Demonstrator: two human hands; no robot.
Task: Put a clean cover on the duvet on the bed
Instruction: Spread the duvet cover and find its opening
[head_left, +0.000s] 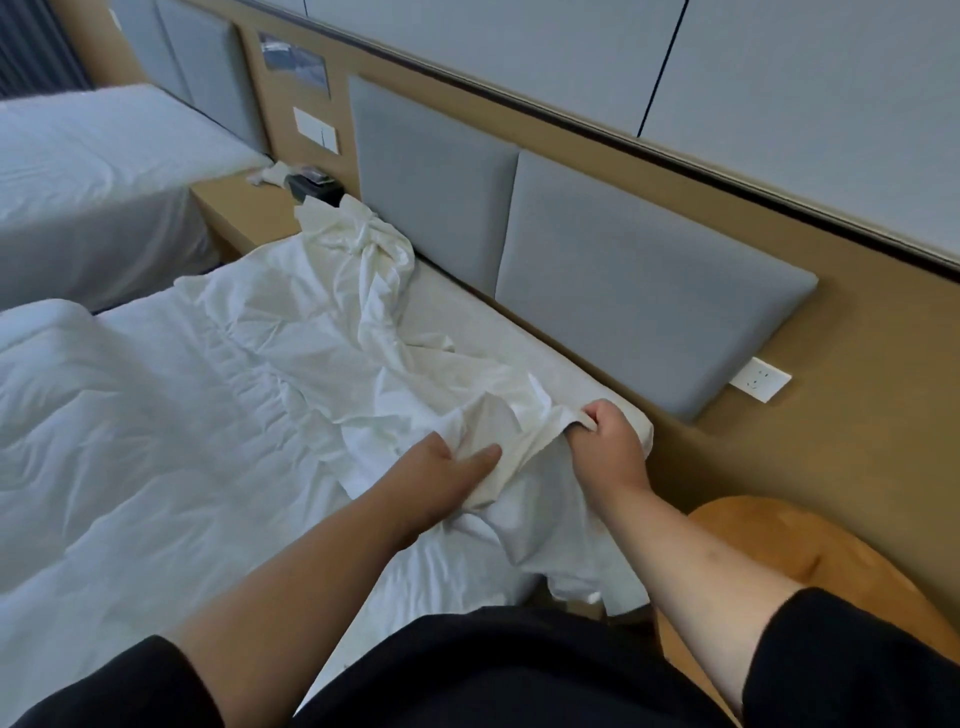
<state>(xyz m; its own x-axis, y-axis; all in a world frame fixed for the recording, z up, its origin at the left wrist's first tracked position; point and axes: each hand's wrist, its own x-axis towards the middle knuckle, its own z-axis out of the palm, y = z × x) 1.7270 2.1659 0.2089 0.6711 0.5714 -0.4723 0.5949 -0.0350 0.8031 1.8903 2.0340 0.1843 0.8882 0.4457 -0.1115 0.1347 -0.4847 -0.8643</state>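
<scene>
A crumpled white duvet cover (322, 332) lies spread over the head end of the bed, bunched up against the grey headboard. My right hand (610, 449) grips a fold of its near corner at the bed's right edge, fingers curled round the cloth. My left hand (447, 475) reaches under the same corner; most of its fingers are hidden by the fabric, and the visible ones lie fairly straight. A thicker white duvet (47, 364) lies heaped at the left of the bed.
Two grey headboard pads (623, 291) back the bed, with a wall socket (759, 379) to the right. A wooden nightstand (244, 213) with a black object stands between this bed and a second bed (88, 171). A round wooden table (779, 551) is by my right arm.
</scene>
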